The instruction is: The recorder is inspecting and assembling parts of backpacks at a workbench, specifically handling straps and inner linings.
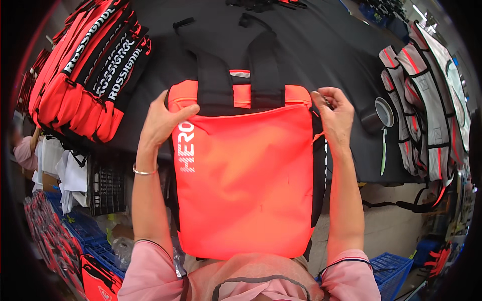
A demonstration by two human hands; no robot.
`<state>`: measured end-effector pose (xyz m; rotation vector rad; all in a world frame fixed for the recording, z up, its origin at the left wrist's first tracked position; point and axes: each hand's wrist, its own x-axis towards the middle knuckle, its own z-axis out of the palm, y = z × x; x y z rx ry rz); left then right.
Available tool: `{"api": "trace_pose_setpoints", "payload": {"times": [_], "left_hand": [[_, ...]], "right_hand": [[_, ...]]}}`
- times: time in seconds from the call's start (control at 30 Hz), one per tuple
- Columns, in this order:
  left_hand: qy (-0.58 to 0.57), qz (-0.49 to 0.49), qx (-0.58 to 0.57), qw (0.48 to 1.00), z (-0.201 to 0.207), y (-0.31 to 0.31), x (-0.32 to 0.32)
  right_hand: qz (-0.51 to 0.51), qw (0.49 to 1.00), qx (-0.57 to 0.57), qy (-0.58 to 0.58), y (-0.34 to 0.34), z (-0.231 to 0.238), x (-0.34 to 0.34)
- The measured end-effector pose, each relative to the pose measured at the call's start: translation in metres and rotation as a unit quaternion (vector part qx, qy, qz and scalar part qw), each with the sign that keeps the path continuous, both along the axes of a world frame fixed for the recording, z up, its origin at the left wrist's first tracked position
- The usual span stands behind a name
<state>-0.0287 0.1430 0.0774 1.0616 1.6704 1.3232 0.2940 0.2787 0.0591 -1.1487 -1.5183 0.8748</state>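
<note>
Pinching the red bag's [246, 175] top corners, your left hand [161, 120] and right hand [335, 115] hold it at the black table's [321, 45] near edge; keep the zipper line taut and level.

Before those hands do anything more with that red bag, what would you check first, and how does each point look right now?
1. Left hand grips the red bag at its top corner: ok.
2. Right hand at the other top corner: ok.
3. Zip fully closed: cannot tell.
4. Black handles lie flat on the black table: ok.
5. Tape roll apart from the bag: ok.
</note>
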Motion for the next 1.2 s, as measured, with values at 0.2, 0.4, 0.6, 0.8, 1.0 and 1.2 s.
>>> {"api": "trace_pose_setpoints", "payload": {"times": [0.2,0.4,0.6,0.8,1.0,1.2], "left_hand": [[0.463,0.156,-0.154,0.859,-0.056,0.038,-0.026],[0.481,0.223,0.092,0.843,-0.071,0.031,-0.054],[0.703,-0.004,-0.031,0.710,-0.090,-0.058,0.023],[0.560,-0.112,0.017,0.821,-0.081,-0.048,0.124],[0.328,-0.511,0.132,0.783,-0.094,-0.097,0.294],[0.166,-0.509,0.139,0.833,-0.081,-0.103,0.244]], "right_hand": [[-0.036,0.937,0.119,-0.326,0.017,-0.067,-0.020],[-0.041,0.933,0.077,-0.350,0.033,-0.064,-0.028],[-0.033,0.938,0.137,-0.317,0.042,-0.076,-0.014],[0.047,0.969,0.030,-0.242,0.047,-0.078,-0.005],[0.102,0.965,0.049,-0.237,0.043,-0.081,0.000],[0.086,0.956,0.129,-0.250,0.034,-0.080,0.002]]}}
